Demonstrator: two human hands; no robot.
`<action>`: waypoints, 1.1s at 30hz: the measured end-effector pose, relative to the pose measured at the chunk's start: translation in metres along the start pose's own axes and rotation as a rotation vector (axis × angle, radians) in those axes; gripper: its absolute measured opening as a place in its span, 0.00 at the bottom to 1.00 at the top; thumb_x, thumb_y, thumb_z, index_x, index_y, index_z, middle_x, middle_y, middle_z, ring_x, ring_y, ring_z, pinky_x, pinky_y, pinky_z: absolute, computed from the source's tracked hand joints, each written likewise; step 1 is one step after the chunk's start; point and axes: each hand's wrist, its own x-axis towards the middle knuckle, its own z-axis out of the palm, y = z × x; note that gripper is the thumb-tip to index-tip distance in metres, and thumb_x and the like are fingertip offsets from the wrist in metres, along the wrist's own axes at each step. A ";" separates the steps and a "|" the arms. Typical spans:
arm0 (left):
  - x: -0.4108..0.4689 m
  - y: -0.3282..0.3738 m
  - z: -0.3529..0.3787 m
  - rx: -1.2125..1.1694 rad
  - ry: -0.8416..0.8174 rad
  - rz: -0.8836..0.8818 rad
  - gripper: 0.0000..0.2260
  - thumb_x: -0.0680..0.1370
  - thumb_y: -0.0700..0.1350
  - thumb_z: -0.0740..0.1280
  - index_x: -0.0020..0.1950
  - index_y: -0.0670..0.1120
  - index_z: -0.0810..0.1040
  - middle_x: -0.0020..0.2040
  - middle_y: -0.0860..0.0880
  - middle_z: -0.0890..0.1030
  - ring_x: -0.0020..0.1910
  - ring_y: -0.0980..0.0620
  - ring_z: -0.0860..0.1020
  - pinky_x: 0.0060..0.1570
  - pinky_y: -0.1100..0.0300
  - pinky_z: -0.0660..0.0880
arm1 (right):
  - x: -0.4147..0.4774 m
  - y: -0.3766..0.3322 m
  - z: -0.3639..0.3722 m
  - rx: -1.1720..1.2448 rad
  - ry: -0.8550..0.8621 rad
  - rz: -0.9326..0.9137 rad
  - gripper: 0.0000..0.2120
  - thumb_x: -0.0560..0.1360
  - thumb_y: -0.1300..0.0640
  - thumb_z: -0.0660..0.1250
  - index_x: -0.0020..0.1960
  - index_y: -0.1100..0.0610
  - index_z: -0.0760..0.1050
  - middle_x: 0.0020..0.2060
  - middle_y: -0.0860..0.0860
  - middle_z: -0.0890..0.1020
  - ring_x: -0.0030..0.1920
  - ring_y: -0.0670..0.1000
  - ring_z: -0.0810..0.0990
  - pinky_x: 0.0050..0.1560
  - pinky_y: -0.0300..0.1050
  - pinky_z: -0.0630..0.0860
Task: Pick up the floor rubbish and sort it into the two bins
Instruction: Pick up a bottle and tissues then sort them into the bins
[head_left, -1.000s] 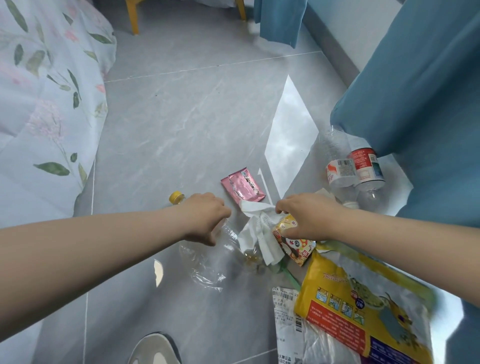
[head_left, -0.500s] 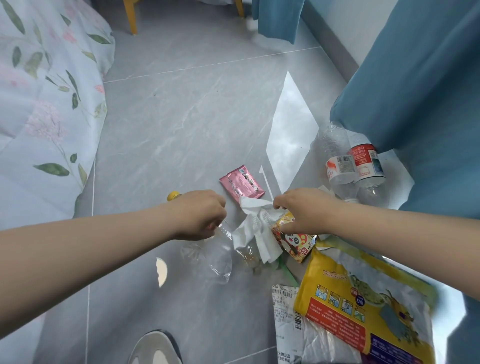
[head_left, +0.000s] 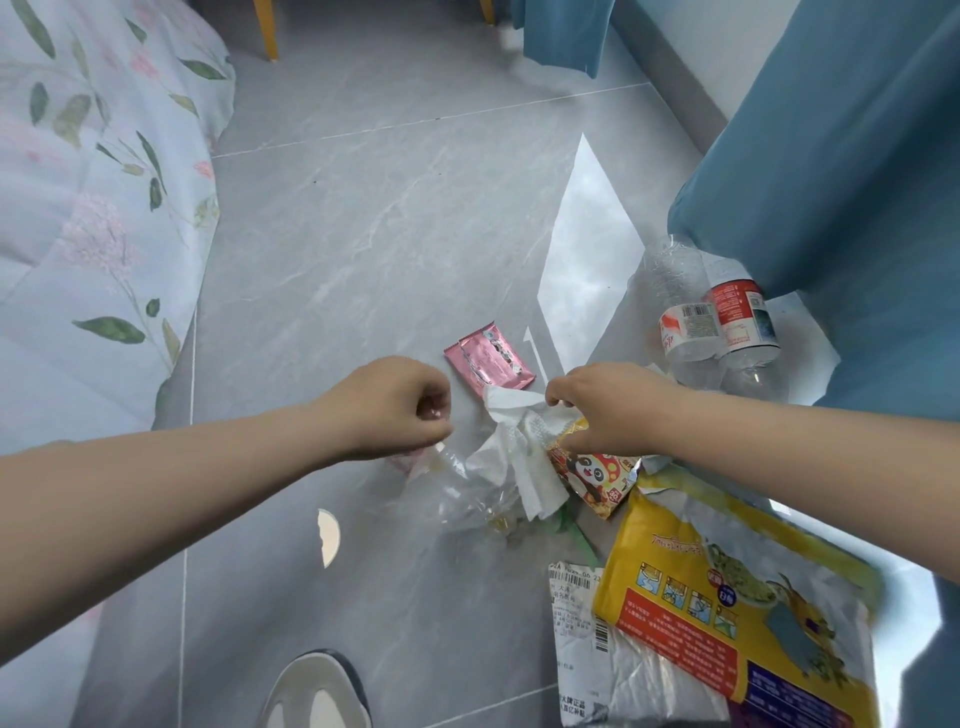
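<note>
On grey floor (head_left: 389, 234), a clear bottle (head_left: 467, 493) is gripped by its neck in the left hand's (head_left: 395, 410) curled fingers (head_left: 436, 415), its body pointing toward the right hand (head_left: 608, 410), by whose fingers (head_left: 558, 397) a tissue (head_left: 524, 457) is pinched.

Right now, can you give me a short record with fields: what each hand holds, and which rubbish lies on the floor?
left hand: grips the neck of a clear bottle
right hand: pinches a white tissue
panda wrapper: under the right hand, grip unclear
on floor: pink sachet, yellow bag, two labelled bottles
bins: not in view
</note>
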 end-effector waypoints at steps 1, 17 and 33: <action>0.003 0.003 -0.003 -0.111 0.035 -0.045 0.06 0.72 0.44 0.69 0.36 0.47 0.76 0.31 0.52 0.78 0.30 0.55 0.76 0.35 0.61 0.73 | 0.000 0.002 -0.001 0.000 0.010 0.005 0.24 0.75 0.45 0.66 0.68 0.53 0.68 0.60 0.51 0.77 0.59 0.53 0.76 0.52 0.46 0.74; 0.032 0.045 -0.001 -0.595 0.095 -0.072 0.08 0.73 0.43 0.73 0.37 0.42 0.78 0.34 0.45 0.83 0.29 0.52 0.82 0.37 0.61 0.80 | -0.006 0.019 -0.016 0.645 0.117 0.037 0.43 0.67 0.49 0.77 0.75 0.42 0.58 0.59 0.46 0.76 0.44 0.41 0.80 0.51 0.41 0.78; 0.013 -0.015 0.005 0.249 -0.247 0.047 0.31 0.65 0.63 0.74 0.64 0.54 0.72 0.56 0.57 0.73 0.57 0.55 0.72 0.57 0.60 0.71 | 0.004 0.040 -0.003 0.211 0.097 0.248 0.26 0.74 0.49 0.67 0.70 0.54 0.68 0.62 0.54 0.76 0.60 0.56 0.75 0.58 0.49 0.75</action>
